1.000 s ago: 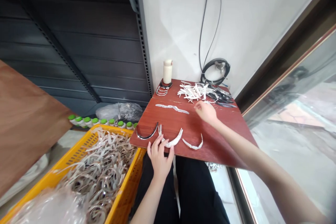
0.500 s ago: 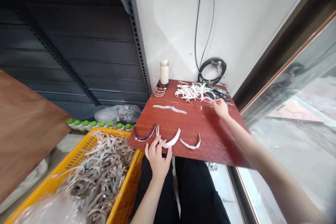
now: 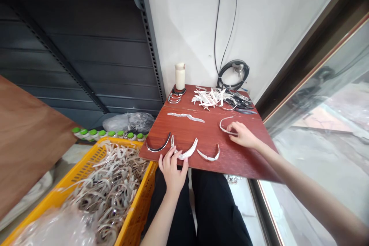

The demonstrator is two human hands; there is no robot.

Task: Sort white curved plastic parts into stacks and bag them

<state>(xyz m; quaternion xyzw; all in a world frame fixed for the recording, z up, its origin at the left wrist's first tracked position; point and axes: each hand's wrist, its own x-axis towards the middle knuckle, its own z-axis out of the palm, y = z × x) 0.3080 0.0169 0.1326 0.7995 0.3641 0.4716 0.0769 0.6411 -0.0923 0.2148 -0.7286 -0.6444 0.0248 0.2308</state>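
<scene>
My left hand lies at the table's front edge, fingers spread, fingertips touching a stack of white curved strips. To its left is a black curved strip; to its right, another white curved strip with its ends up. Over the right part of the table, my right hand pinches one end of a thin white curved strip, whose other end points toward the wall. A clear, wavy strip lies flat mid-table. Farther back is a heap of white strips beside dark ones.
The reddish-brown table meets the white wall. A cream bottle stands at the back left near curved bands. A yellow crate full of curved strips sits left; a cable coil is behind the table. A glass door is right.
My right hand has come from the heap toward me, bringing a white curved strip away from it. My left hand stays on the stack.
</scene>
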